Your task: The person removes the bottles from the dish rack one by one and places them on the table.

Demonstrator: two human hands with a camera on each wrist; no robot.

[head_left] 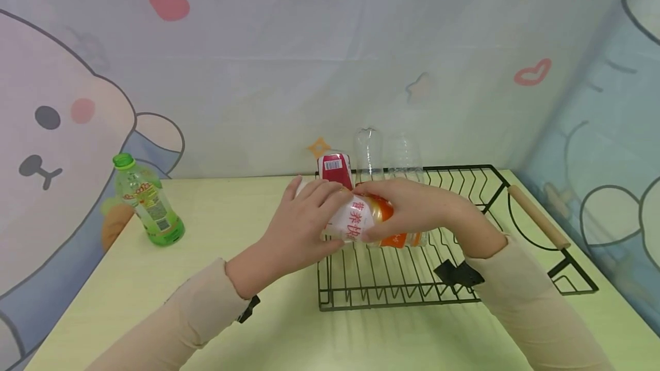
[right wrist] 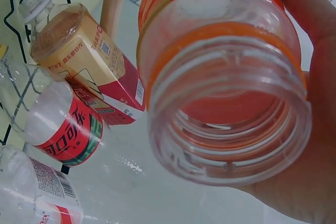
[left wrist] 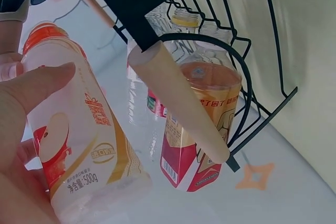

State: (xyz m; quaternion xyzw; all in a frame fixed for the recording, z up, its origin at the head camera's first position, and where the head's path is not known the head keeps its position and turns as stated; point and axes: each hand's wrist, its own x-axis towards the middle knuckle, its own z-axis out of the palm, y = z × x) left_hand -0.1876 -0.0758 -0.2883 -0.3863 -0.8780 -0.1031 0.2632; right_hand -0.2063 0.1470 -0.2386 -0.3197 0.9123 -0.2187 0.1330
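Observation:
Both hands hold a plastic bottle with a white, orange and gold label, lying sideways above the rack. My left hand grips its left part, fingers over the top; in the left wrist view the thumb lies along the label. Toward the neck, my right hand curls round the other part. The right wrist view looks into the uncapped, threaded mouth of the bottle.
A black wire rack with wooden handles stands beneath. Upturned in it are a red-and-tan bottle, a red-labelled cola bottle and clear bottles. A green bottle stands at the table's left.

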